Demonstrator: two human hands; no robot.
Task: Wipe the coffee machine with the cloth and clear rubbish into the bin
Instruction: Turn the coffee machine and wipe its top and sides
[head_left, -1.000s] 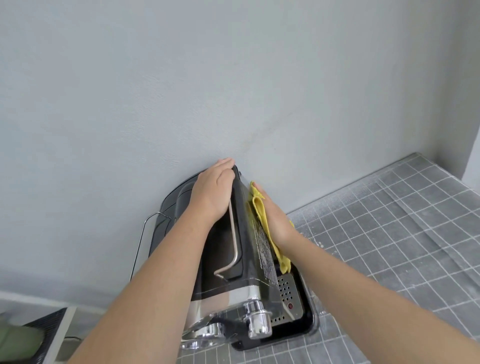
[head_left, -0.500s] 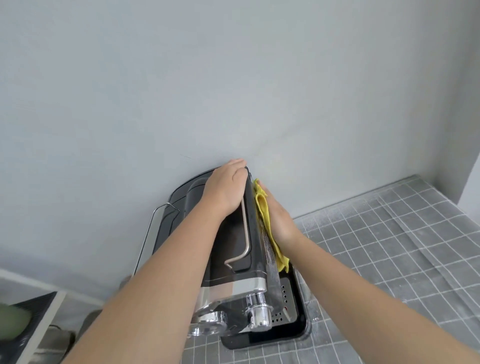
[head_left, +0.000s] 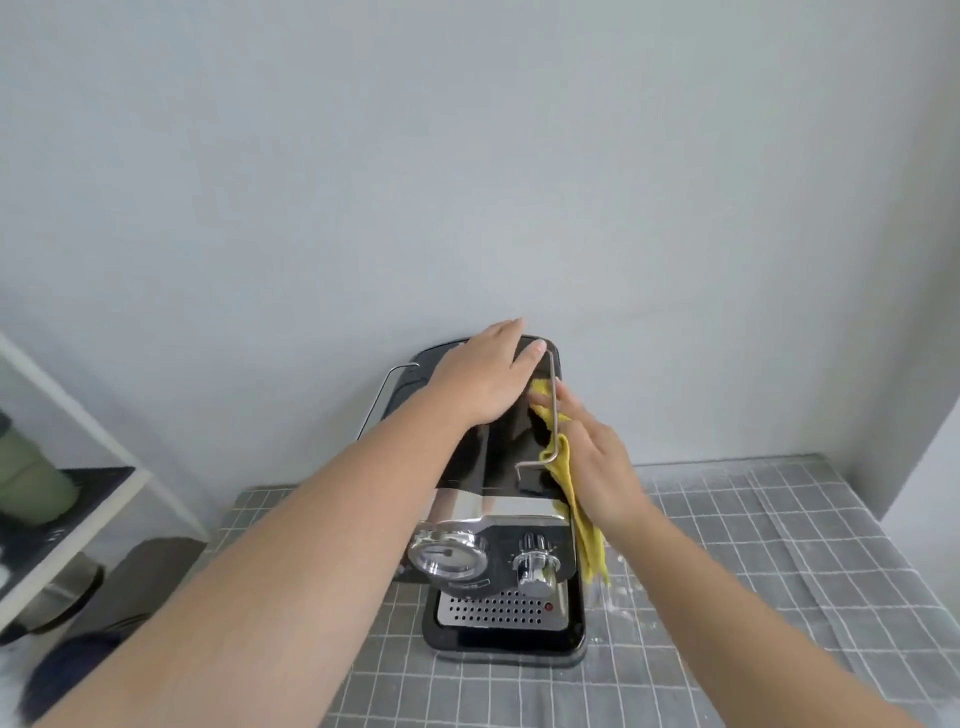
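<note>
A black and chrome coffee machine stands against the grey wall on a grey gridded mat. My left hand lies flat on the back of its glossy top, fingers straight. My right hand presses a yellow cloth against the top's right edge, beside the thin metal rail. The cloth hangs down the machine's right side. A chrome dial and a knob face me above the perforated drip tray.
The gridded mat stretches to the right, with white crumbs close to the machine. A white shelf holding a green object is at the left. Below it is a metal bin on the floor.
The view has swung left and now faces the machine's front. My right hand with the cloth has come up from the right side onto the top edge. My left hand stays on top.
</note>
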